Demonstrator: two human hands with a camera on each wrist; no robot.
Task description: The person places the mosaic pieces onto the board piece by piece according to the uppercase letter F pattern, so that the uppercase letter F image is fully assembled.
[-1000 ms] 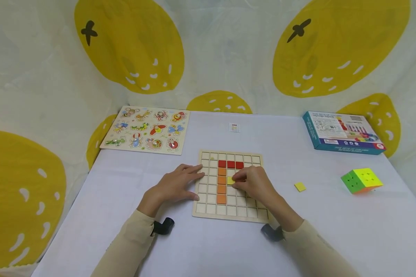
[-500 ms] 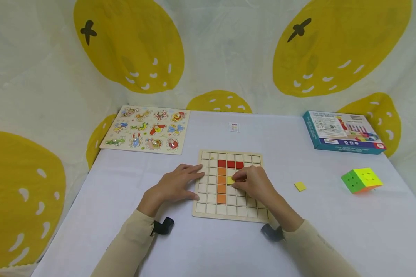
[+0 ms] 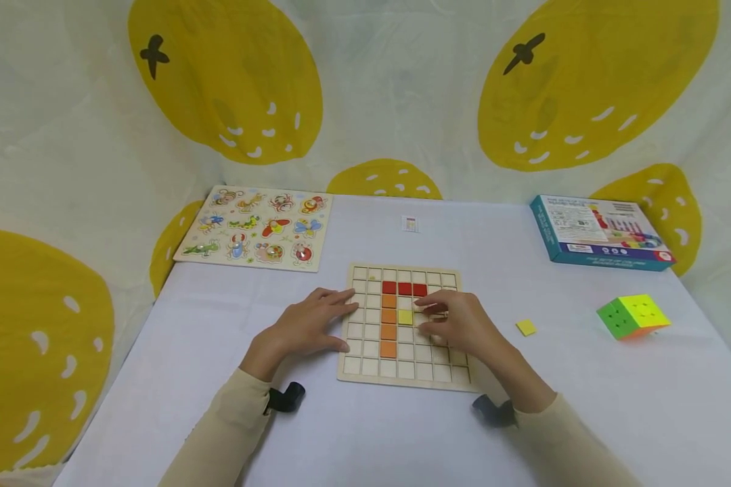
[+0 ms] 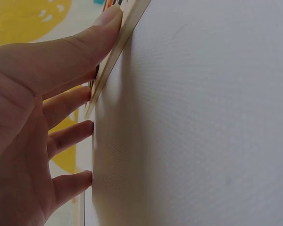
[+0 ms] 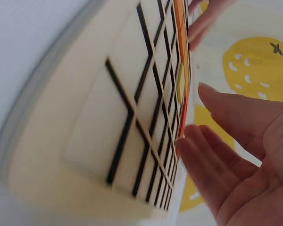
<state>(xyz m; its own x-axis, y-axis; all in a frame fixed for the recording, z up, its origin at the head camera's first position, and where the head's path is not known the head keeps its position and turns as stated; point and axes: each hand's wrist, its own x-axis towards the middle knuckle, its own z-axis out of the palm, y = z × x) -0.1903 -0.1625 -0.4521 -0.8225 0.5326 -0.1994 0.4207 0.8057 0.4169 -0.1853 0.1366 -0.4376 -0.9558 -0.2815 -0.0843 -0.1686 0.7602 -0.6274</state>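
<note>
A wooden grid board [image 3: 359, 368] lies flat on the white table. Along its top runs a row of red square tiles [image 3: 405, 289], with a column of orange tiles [image 3: 388, 333] below the left one. One yellow tile [image 3: 405, 317] sits in a cell to the right of the orange column. My right hand [image 3: 459, 321] is just right of that tile, thumb and fingers spread apart with nothing between them, also plain in the right wrist view. At the board's left edge, my left hand [image 3: 304, 326] rests with its fingertips and thumb on the rim, fingers spread.
A loose yellow tile [image 3: 526, 327] lies right of the board, and a puzzle cube [image 3: 633, 316] farther right. At the back are an insect peg puzzle [image 3: 252, 230], a small printed card [image 3: 411, 224] and a teal box [image 3: 603, 232].
The right hand has let go of the yellow tile and drawn back a little to the right. The tile stays in its cell; the left hand holds its place.
</note>
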